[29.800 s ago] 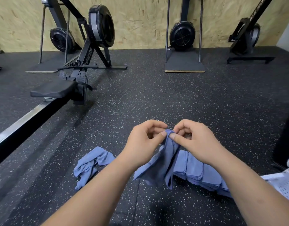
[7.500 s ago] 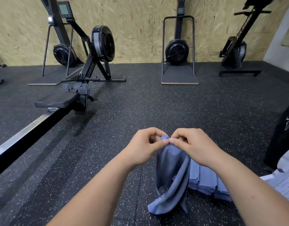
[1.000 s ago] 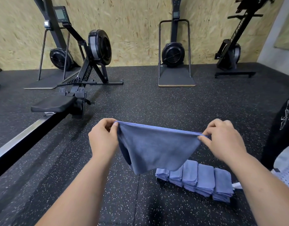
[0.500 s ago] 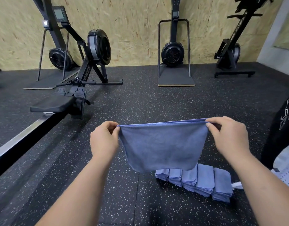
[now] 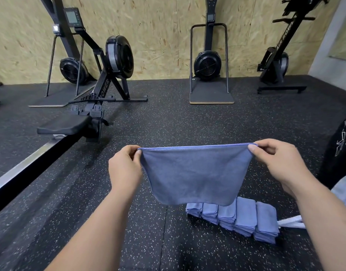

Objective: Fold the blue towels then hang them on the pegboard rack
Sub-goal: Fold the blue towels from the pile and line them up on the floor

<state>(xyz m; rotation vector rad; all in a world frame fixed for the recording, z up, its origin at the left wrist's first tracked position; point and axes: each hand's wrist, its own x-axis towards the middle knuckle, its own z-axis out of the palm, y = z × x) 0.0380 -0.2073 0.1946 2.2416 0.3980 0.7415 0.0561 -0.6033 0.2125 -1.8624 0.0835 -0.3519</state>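
Pulled level since a second ago, the top hem of the blue towel (image 5: 195, 177) now runs straight between the two hands where it sagged toward the right, and the cloth hangs as a flat doubled panel.

Nearest, both bare forearms reach in from the bottom edge. On the speckled rubber floor (image 5: 168, 118) at the near right lies a row of folded blue towels (image 5: 244, 220), five stacks side by side and touching one another; the left end of the row is partly hidden behind the hanging towel's lower edge. A white strap (image 5: 289, 223) lies just beside the row's right end, and a pale perforated panel (image 5: 344, 192) shows at the right edge, too cropped to tell what it is.

Above that, the left hand (image 5: 125, 167) pinches the towel's upper left corner between thumb and curled fingers, and the right hand (image 5: 275, 163) pinches the upper right corner the same way. The towel hangs in the air, clear of the floor.

Farther left, a rowing machine (image 5: 109, 75) stretches from its black seat (image 5: 64, 125) and metal rail (image 5: 21, 167) to its flywheel. Two more fan machines stand at the far side: an upright ski trainer (image 5: 207, 63) in the middle and a tilted black rower (image 5: 275, 61) to the right, against a chipboard wall (image 5: 158, 26).
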